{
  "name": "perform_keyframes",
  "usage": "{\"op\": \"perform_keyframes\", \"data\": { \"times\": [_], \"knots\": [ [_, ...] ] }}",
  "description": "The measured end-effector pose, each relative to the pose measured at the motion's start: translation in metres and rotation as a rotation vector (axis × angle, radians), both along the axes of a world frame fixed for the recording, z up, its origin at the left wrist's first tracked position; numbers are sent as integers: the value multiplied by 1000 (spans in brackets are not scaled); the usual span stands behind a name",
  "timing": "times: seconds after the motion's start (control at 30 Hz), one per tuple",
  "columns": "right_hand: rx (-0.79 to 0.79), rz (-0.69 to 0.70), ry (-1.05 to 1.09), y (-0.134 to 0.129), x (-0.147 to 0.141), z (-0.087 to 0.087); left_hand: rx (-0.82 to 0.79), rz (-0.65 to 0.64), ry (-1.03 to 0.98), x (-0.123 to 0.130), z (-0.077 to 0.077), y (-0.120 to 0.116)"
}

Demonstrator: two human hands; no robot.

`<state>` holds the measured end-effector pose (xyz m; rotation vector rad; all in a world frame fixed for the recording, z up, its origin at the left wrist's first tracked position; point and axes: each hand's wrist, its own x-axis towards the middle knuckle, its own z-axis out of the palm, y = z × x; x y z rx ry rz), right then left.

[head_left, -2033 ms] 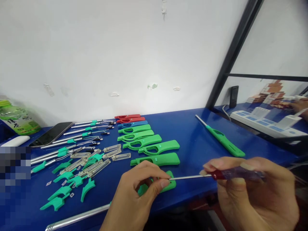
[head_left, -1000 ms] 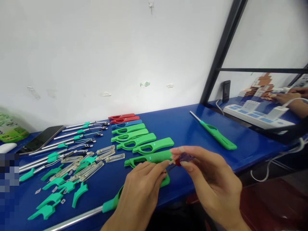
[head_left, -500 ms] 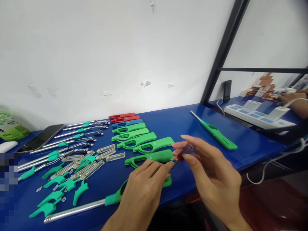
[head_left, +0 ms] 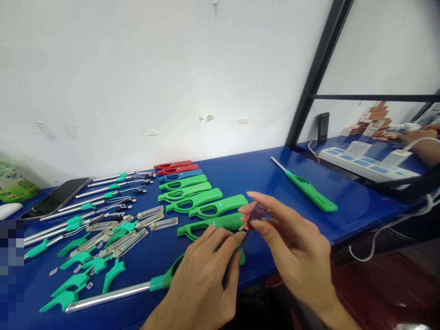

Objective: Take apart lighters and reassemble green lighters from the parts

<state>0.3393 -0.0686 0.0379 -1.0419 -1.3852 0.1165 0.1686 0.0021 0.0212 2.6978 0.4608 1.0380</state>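
My right hand [head_left: 295, 243] pinches the purple and red handle of a small screwdriver [head_left: 257, 213] between thumb and fingers. Its thin shaft slants down to my left hand [head_left: 206, 270], whose fingertips meet around it. Beneath my left hand lies a green long-neck lighter [head_left: 161, 282], its silver tube pointing left; my fingers close over the body and hide most of it. The screwdriver's tip is covered by my fingers. Just beyond them is a row of green lighter shells [head_left: 202, 201], with a blue shell [head_left: 182, 175] and red shells [head_left: 175, 164] behind.
On the left are silver lighter tubes [head_left: 113, 195] with wires, clear fuel tanks [head_left: 120, 243] and teal triggers [head_left: 72, 282]. A phone [head_left: 57, 197] lies behind. One complete green lighter [head_left: 311, 192] lies at right, before a black frame post [head_left: 318, 68] and white power strip [head_left: 367, 167].
The screwdriver and my right hand have shifted slightly left and the screwdriver stands more upright. My left hand's fingers have curled in nearer its shaft.
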Motion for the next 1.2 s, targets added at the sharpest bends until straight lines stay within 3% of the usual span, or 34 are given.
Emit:
{"op": "perform_keyframes", "data": {
  "times": [0.23,0.37,0.8,1.03,1.2],
  "knots": [
    [-24,64,-30,2,-1,1,-4,33,57,-6,6,-6],
    [-19,78,-21,6,-2,2,82,127,171,-17,0,-6],
    [93,8,90,20,-13,-15,174,109,203,-28,-15,-3],
    [27,113,114,13,-9,-2,194,125,262,-32,-20,-5],
    [188,-65,11,16,-8,1,205,130,252,-33,-21,-6]
  ]
}}
